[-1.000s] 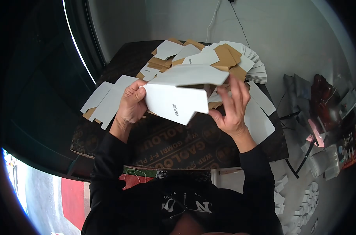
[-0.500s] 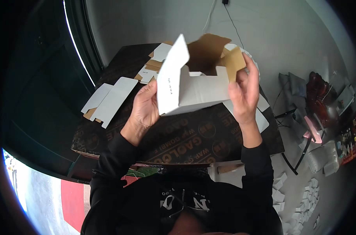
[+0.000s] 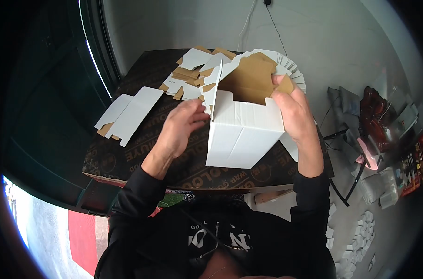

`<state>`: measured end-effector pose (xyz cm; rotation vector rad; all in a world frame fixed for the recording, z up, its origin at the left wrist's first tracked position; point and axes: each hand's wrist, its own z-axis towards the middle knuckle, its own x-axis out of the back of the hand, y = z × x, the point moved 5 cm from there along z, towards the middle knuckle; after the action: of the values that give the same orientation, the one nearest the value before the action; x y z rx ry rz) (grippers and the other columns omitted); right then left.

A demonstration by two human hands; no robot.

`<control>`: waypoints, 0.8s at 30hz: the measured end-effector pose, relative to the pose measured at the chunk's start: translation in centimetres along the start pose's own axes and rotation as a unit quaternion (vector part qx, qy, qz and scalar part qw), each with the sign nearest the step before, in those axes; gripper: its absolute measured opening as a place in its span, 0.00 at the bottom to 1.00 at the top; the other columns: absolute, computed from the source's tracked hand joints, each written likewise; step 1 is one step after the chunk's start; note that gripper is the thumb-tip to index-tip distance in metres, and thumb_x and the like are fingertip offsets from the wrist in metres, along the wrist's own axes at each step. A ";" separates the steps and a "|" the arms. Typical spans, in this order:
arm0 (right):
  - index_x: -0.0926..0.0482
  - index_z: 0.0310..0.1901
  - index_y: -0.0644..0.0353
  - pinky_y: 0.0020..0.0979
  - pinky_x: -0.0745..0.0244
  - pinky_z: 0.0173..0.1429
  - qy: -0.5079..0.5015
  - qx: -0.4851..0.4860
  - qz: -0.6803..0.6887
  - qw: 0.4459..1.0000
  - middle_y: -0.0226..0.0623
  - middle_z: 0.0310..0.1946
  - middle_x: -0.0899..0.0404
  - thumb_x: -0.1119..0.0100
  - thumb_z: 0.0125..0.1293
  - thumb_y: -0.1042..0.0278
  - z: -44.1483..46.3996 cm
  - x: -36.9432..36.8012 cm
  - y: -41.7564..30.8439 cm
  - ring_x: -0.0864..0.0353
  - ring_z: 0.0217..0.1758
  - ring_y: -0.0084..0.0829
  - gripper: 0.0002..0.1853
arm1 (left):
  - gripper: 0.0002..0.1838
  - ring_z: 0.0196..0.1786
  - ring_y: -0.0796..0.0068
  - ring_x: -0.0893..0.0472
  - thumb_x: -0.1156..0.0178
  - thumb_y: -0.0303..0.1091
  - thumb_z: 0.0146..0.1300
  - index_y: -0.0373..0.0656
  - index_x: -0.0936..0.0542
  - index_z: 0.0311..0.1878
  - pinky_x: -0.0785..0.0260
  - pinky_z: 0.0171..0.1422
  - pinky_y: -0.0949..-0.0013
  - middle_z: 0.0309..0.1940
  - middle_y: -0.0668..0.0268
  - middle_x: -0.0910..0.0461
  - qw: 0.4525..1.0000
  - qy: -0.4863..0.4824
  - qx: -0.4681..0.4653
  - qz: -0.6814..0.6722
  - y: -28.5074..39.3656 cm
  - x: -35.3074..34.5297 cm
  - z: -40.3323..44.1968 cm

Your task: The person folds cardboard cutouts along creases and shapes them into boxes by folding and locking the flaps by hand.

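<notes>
A white cardboard box (image 3: 246,139) with a brown inside stands on the dark table, its open top tilted toward me. My right hand (image 3: 296,111) grips its right upper edge, with the thumb at a small brown side flap and the fingers behind it. Left of the box, my left hand (image 3: 182,128) is off the cardboard, fingers bent and apart, with nothing in it. A tall white flap rises at the box's left side, near the left fingertips.
Flat folded cartons (image 3: 132,114) lie at the table's left. More white and brown box blanks (image 3: 195,58) are heaped at the back, and a fanned stack (image 3: 293,69) sits behind the box. Small white pieces (image 3: 360,237) cover the floor at right, near cushions (image 3: 348,100).
The box has come down onto the table and turned, so its tall front now shows. My left hand has let go of its left side; my right hand still holds the right edge.
</notes>
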<state>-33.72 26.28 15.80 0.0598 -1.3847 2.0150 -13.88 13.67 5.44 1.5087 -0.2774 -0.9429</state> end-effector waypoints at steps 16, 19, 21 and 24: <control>0.31 0.60 0.68 0.36 0.29 0.51 0.006 0.010 -0.069 0.998 0.52 0.45 0.20 0.52 0.61 0.75 -2.0 -2.6 -0.5 0.22 0.42 0.43 0.23 | 0.37 0.64 0.60 0.32 0.47 0.39 0.67 0.30 0.44 0.73 0.41 0.70 0.59 0.63 0.45 0.34 0.990 0.001 -0.114 0.082 3.0 -4.9 -2.9; 0.32 0.64 0.66 0.27 0.31 0.55 0.074 0.057 -0.132 0.987 0.49 0.51 0.21 0.48 0.61 0.79 -2.8 -2.5 -1.8 0.22 0.49 0.33 0.27 | 0.33 0.63 0.61 0.32 0.47 0.35 0.66 0.31 0.42 0.71 0.42 0.71 0.60 0.61 0.47 0.33 0.978 0.028 -0.200 0.050 2.6 -4.8 -3.1; 0.32 0.64 0.66 0.26 0.32 0.56 0.074 0.050 -0.122 0.988 0.49 0.52 0.21 0.48 0.60 0.80 -2.9 -2.5 -1.8 0.22 0.50 0.33 0.27 | 0.32 0.63 0.61 0.31 0.47 0.33 0.66 0.32 0.42 0.70 0.42 0.71 0.60 0.61 0.48 0.33 0.974 0.028 -0.222 0.045 2.4 -4.9 -3.2; 0.34 0.66 0.65 0.25 0.32 0.58 0.074 0.028 -0.087 0.993 0.50 0.55 0.23 0.49 0.59 0.83 -3.1 -2.6 -1.6 0.23 0.54 0.34 0.30 | 0.29 0.62 0.62 0.31 0.47 0.30 0.65 0.33 0.41 0.68 0.42 0.71 0.61 0.59 0.50 0.32 0.957 0.034 -0.287 0.035 2.4 -5.0 -3.7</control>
<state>-29.81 27.90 14.70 0.0524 -1.1886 1.8741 -13.63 19.13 9.20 0.9858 0.0008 -0.8219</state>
